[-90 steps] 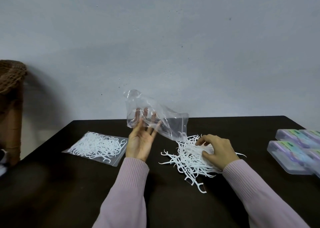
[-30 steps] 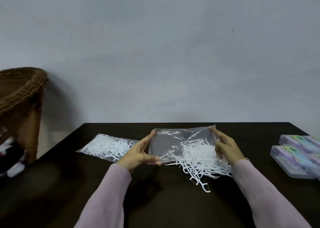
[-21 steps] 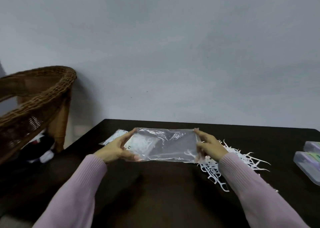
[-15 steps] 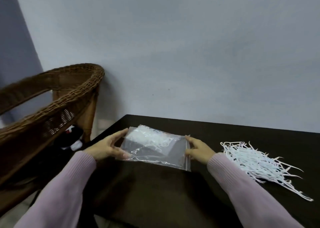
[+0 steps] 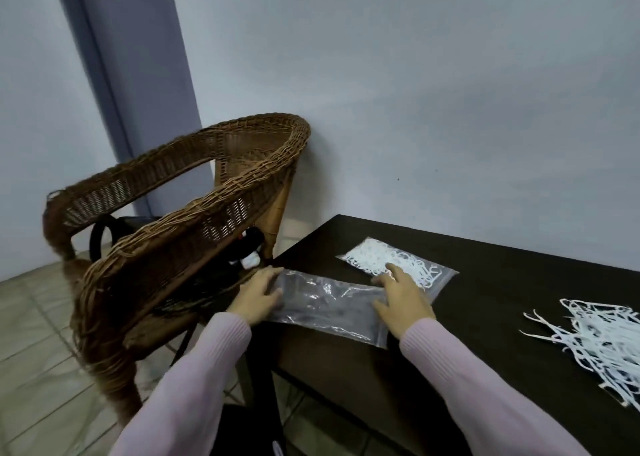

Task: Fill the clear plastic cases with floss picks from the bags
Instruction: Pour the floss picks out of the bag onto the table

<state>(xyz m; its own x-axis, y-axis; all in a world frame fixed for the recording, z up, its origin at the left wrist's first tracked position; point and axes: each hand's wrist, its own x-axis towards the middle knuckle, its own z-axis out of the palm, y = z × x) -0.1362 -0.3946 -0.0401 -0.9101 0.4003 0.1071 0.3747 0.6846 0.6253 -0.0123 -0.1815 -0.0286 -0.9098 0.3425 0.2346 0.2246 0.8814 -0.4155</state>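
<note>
An empty clear plastic bag (image 5: 325, 305) lies stretched over the left front corner of the dark table (image 5: 485, 351). My left hand (image 5: 258, 294) grips its left end, which sticks out past the table edge. My right hand (image 5: 403, 299) presses on its right end with fingers spread. Just behind, a full bag of white floss picks (image 5: 391, 261) lies flat; my right fingertips touch its near edge. A loose heap of white floss picks (image 5: 602, 341) is spread at the right. No clear cases are in view.
A brown wicker chair (image 5: 180, 233) stands close against the table's left corner, with dark and white items on its seat. A grey wall runs behind the table. Tiled floor shows at the lower left.
The view has swung left, so the cases have left the frame. Both hands carried the empty bag from over the loose heap to the table's left corner, and it now rests there.
</note>
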